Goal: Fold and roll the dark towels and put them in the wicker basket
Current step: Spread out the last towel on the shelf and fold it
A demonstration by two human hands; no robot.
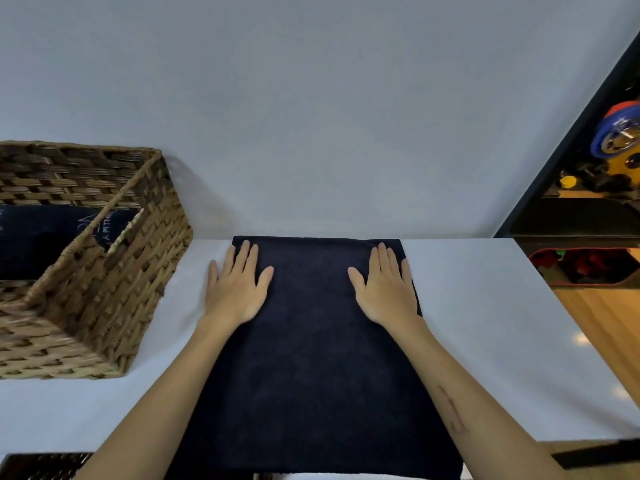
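Observation:
A dark navy towel (pixel 313 348) lies flat on the white table (pixel 485 341), folded into a long strip that runs from the wall to the near edge. My left hand (pixel 235 285) presses flat on its far left edge, fingers straight, partly over the table. My right hand (pixel 384 285) presses flat on its far right edge. The wicker basket (pixel 104 299) stands at the left on the table. Inside it lies a dark towel (pixel 45 237) with white lettering.
A white wall (pixel 311 116) rises right behind the table. At the right, past the table's edge, a dark shelf (pixel 588 209) holds coloured objects above a wooden floor. Another wicker piece (pixel 45 465) shows at the bottom left corner.

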